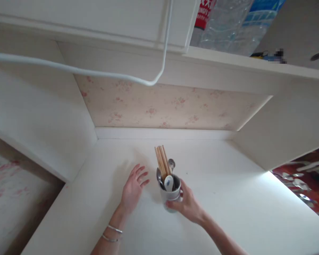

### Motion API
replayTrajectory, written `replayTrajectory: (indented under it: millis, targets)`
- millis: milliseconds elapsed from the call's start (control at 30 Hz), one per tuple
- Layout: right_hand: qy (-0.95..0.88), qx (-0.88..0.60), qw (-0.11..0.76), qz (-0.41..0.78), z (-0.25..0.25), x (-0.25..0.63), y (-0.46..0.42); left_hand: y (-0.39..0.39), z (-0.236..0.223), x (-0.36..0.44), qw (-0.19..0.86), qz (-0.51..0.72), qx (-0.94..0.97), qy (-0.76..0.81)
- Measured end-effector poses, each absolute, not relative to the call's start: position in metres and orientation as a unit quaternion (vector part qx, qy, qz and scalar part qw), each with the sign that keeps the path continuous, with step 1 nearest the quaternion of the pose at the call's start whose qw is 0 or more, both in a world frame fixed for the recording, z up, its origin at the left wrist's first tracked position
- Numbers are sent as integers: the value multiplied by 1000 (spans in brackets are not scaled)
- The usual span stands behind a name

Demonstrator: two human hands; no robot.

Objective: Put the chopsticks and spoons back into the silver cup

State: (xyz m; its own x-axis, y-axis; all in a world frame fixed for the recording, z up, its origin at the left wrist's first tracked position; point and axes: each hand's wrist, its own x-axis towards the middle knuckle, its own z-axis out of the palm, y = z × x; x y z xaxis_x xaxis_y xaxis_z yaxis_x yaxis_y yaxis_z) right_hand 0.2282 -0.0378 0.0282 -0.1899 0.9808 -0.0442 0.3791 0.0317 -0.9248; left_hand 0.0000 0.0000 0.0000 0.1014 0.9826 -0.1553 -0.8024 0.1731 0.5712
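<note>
My right hand (187,203) grips a grey utensil cup (170,200) from its right side, thumb across the front. Standing in the cup are several wooden chopsticks (162,163), a white spoon (168,183) with a small blue mark, and metal spoons (171,163) at the back right and left. To the left of the cup, apart from it, my left hand (133,187) hovers over the white surface with fingers spread and nothing in them. Whether the cup's base touches the surface, I cannot tell.
A white countertop (215,212) lies below, with side panels left and right and floral wallpaper (151,109) behind. Overhead, a cabinet shelf (228,58) holds plastic bottles (228,24). A white cable (101,72) hangs across the upper left.
</note>
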Motion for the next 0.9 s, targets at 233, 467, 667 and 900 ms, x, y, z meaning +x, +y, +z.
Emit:
replayTrajectory:
  millis: [233, 467, 667, 900]
  targets:
    - [-717, -534, 151, 421, 52, 181, -57, -1, 12, -12, 726, 649, 60, 218]
    - [-753, -537, 41, 378, 72, 173, -42, 1, -10, -14, 729, 649, -14, 216]
    - [-771, -519, -4, 369, 92, 172, -26, 3, -19, -12, 738, 632, -59, 231]
    - [-758, -509, -14, 407, 98, 169, -14, 4, -20, -15, 742, 627, -84, 220]
